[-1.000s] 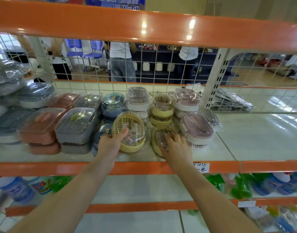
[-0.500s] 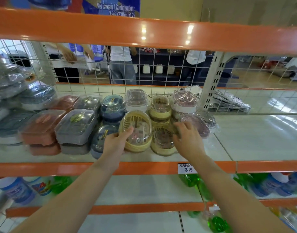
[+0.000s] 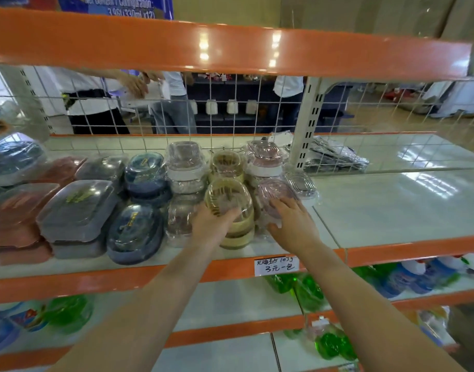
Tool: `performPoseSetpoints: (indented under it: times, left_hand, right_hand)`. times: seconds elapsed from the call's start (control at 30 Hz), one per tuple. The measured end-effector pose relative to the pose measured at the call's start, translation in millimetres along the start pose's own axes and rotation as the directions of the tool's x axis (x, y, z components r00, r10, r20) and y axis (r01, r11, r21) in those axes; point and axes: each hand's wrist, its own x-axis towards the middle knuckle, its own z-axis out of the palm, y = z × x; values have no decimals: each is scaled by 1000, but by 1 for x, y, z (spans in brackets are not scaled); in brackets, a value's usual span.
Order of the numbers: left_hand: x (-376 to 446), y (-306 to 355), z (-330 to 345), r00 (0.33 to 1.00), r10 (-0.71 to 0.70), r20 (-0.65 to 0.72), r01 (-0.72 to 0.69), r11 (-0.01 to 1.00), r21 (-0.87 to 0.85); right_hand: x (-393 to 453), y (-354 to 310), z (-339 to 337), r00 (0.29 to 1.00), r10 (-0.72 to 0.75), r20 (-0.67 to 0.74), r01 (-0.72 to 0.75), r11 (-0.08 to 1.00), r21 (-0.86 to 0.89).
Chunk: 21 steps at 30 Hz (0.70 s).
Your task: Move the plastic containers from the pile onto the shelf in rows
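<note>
the scene is brightly and evenly lit from overhead. white glare spots are thrown onto the orange beam (image 3: 230, 47) above, and broad streaky reflections are seen on the glossy white shelf (image 3: 391, 200) at right. highlights are scattered over the plastic wrappers (image 3: 80, 205), so contents are partly veiled. shadows are soft and faint. straight edges are bowed by wide-angle distortion, most strongly near the borders. motion blur is spread over the whole frame; the price tag (image 3: 276, 265) is smeared, and the background behind the wire mesh (image 3: 230, 108) is rendered soft.
</note>
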Motion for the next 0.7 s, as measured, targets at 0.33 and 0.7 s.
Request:
performPoseSetpoints:
  times: [0.33,0.7]
  left_hand:
    - [10,-1,4,984,149,93,-176,842,509]
    - [-24,17,-5,914,376,150,-363,597,715]
  right_hand:
    - [-2,-2,-4,999,-50,-2,50,999,-16]
    - [-14,8,-14,998,21,-54,-20,1000,4]
